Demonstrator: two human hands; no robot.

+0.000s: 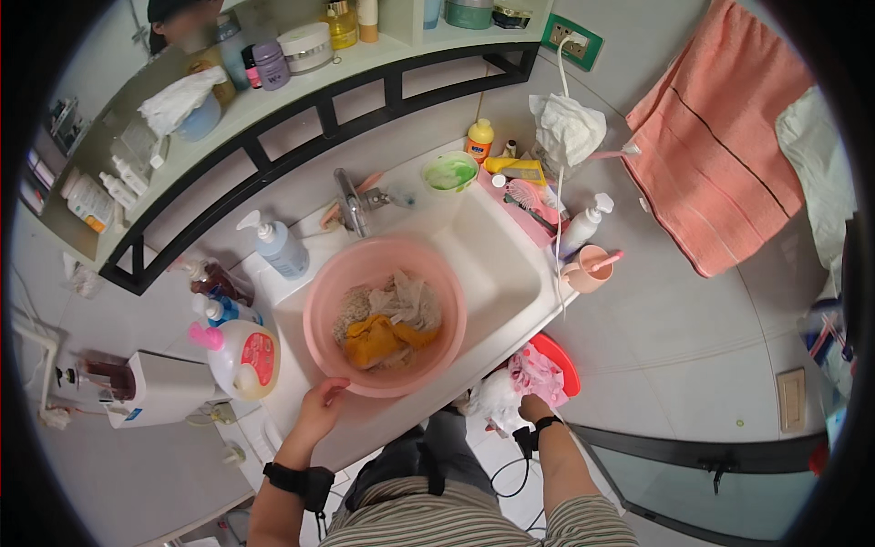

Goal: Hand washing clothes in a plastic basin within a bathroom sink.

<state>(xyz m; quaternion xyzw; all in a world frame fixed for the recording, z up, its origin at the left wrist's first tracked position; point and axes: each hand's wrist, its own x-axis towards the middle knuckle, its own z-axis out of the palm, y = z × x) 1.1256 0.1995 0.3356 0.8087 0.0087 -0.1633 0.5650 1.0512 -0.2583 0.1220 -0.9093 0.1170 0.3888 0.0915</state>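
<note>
A pink plastic basin (316,301) rests on the white sink (526,301), partly over its bowl. Inside lie a mustard-yellow cloth (374,340), a pale sheer cloth (413,302) and a beige textured cloth (353,311). My left hand (320,410) is at the basin's near left rim, its fingers loosely bent; whether they touch the rim is unclear. Below the sink's front edge, my right hand (534,408) has curled fingers beside a white cloth (493,400) and a pink patterned cloth (536,372). A red basin (566,369) shows behind these. My right fingertips are hidden.
A chrome faucet (351,205) stands behind the basin. Left of it are a blue pump bottle (281,249) and a large detergent jug (245,359). A white cord (560,205) hangs down by a pink cup (588,271). A black-framed shelf (328,116) curves above.
</note>
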